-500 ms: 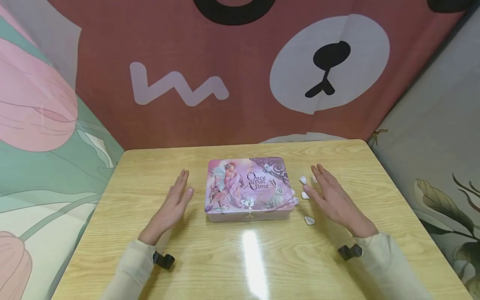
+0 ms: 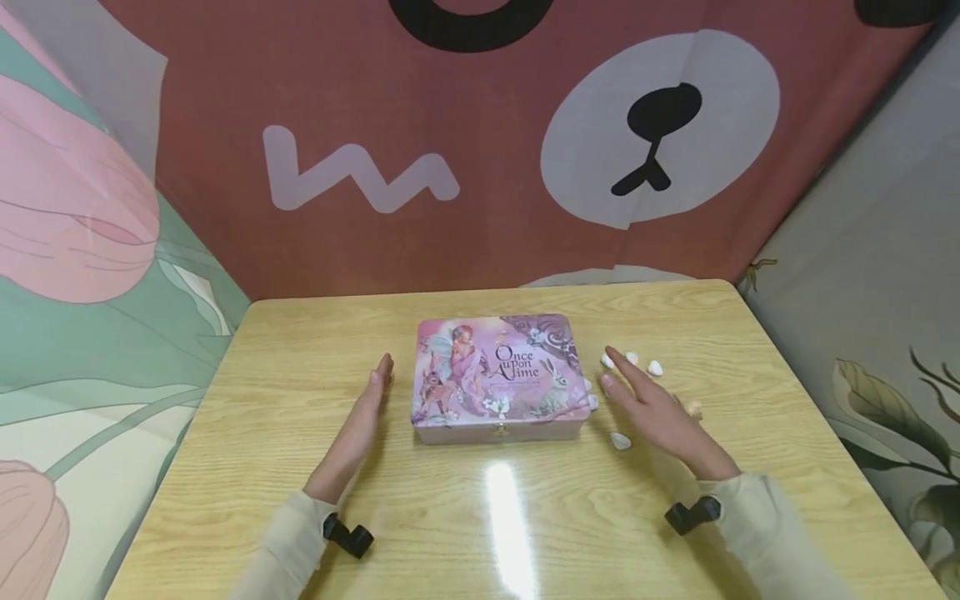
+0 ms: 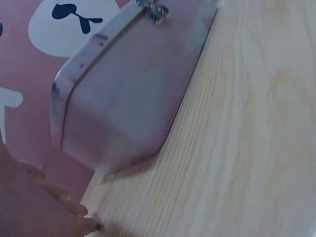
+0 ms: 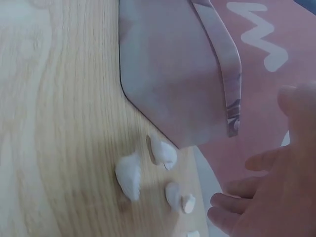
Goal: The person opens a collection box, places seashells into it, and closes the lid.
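A pink box (image 2: 498,371), its lid closed and printed with a winged figure, a rabbit and the words "Once upon a Time," is flanked by a person's two bare hands. The box is set toward the far edge of a wood-grain table (image 2: 435,517), its metal clasp (image 2: 500,430) turned to the person. The left hand (image 2: 358,429) is held upright on edge just beside the box's left side, its fingers straightened and released. The right hand (image 2: 660,417) is poised near the box's right side, fingers likewise extended and released, thumb raised apart from them in the right wrist view. White shells (image 2: 620,441) are scattered around the right hand, with one seen close against the box's right side; whether any is touched by the hand cannot be told. A black device (image 2: 348,535) is strapped at each wrist, below pale sleeves (image 2: 288,542). The scene is backed by a red hanging (image 2: 480,242) on which a bear-like muzzle is printed.
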The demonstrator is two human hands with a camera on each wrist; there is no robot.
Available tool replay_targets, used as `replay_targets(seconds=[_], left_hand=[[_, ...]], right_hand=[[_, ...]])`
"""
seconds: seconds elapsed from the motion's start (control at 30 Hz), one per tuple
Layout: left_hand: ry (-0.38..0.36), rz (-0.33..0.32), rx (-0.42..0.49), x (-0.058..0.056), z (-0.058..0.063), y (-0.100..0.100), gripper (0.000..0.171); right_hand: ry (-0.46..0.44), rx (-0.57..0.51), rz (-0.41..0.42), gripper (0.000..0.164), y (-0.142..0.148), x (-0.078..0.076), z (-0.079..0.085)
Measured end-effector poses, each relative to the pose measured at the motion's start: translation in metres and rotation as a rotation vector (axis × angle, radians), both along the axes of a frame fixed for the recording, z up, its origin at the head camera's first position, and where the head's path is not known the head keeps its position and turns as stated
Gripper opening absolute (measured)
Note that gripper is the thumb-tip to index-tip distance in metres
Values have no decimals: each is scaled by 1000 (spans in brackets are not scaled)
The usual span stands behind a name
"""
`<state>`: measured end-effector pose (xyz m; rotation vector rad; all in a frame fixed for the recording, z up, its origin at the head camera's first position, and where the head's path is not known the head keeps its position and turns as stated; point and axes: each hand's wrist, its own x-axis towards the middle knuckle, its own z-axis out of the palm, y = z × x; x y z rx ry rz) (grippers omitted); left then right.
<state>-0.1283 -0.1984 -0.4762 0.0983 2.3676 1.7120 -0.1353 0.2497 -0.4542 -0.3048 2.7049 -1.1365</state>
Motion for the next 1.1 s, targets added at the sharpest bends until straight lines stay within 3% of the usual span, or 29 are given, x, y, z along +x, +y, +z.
replay_targets(seconds=[0.23, 0.53, 0.83, 1.1], left_hand=[[-84, 34, 204, 2, 1, 18, 90], [-174, 122, 334, 10, 3, 41, 93], [-184, 255, 402, 15, 4, 60, 83], [-175, 279, 357, 19, 3, 69, 75]], right_hand=[[-47, -74, 11, 68, -7, 5, -2], [-71, -202, 59, 66, -15, 9, -5], [-100, -194, 66, 66, -26, 18, -2], [-137, -227, 41, 68, -32, 24, -8]])
